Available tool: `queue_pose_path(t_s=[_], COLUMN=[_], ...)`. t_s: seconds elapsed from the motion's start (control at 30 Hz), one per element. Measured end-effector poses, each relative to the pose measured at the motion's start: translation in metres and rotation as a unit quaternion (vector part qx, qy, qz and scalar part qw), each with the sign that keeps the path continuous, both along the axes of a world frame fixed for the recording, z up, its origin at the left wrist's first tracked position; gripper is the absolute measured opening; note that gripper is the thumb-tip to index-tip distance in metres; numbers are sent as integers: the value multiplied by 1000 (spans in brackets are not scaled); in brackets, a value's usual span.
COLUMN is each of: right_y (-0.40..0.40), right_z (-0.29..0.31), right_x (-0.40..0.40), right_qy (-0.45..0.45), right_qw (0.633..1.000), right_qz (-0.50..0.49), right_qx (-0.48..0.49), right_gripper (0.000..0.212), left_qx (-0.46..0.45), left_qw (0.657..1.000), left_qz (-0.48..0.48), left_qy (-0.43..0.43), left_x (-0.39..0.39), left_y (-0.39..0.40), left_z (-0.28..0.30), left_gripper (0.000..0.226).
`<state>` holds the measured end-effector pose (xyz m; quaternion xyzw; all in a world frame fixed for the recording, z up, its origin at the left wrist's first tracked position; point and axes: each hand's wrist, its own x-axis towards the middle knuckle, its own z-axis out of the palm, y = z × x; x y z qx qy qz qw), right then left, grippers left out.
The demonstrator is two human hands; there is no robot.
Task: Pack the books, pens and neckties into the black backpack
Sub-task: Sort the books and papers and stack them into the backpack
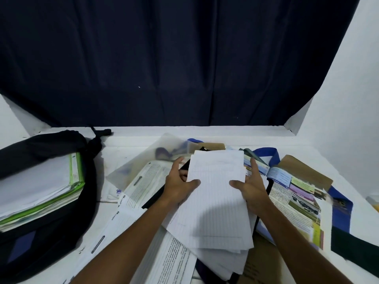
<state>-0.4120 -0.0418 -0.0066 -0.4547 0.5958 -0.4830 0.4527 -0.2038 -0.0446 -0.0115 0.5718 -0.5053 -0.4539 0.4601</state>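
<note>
The black backpack lies open at the left with a stack of books, one green-edged, inside it. In the middle of the table my left hand and my right hand grip the two sides of a stack of lined white paper sheets, thumbs on top. Under and around the stack lie open printed books, a colourful open textbook at the right, and a brown-covered book. A blue necktie lies across the right side. I see no pens.
A translucent plastic folder with dark items inside lies behind the books. A dark curtain hangs behind the white table. White walls close in on both sides. A yellowish object shows at the right edge.
</note>
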Motion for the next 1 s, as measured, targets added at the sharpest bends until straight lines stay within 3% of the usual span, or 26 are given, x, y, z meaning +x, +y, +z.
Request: queue_pose_path(t_s=[0.1, 0.23, 0.33, 0.4, 0.47, 0.57, 0.67, 0.77, 0.8, 0.9, 1.0], right_y=[1, 3, -1, -1, 1, 0, 0, 4, 4, 4, 5], right_z=[11, 29, 41, 47, 51, 53, 58, 71, 72, 68, 65], right_x=[-2, -1, 1, 4, 5, 8, 9, 0, -4, -14, -18], right_qy=[-35, -111, -125, -108, -40, 29, 7, -179, -200, -175, -54], right_qw=[998, 988, 983, 984, 985, 983, 991, 976, 967, 954, 970], right_qz=[5, 44, 56, 58, 56, 43, 39, 123, 160, 242, 230], right_qx=[-53, -99, -123, -132, -160, -175, -127, -33, -5, 35, -48], right_gripper=[101, 98, 95, 94, 95, 94, 76, 43, 39, 48, 57], left_qx=[-19, 37, 56, 48, 31, -60, -88, -23, 8, 42, -49], left_qw=[998, 989, 977, 974, 979, 988, 982, 985, 983, 978, 979], left_qz=[-52, -110, -172, -185, -156, -130, -160, -127, -119, -130, -195], left_qy=[5, 94, 117, 120, 125, 59, 40, 110, 142, 159, 42], left_x=[5, 15, 20, 18, 16, 15, 12, 11, 11, 15, 18], left_y=[3, -2, -7, -9, -8, -6, -6, -10, -11, -12, -10], left_z=[10, 29, 39, 43, 45, 42, 44, 52, 52, 50, 59], left_gripper=[93, 112, 102, 95, 109, 119, 101, 61, 53, 57, 77])
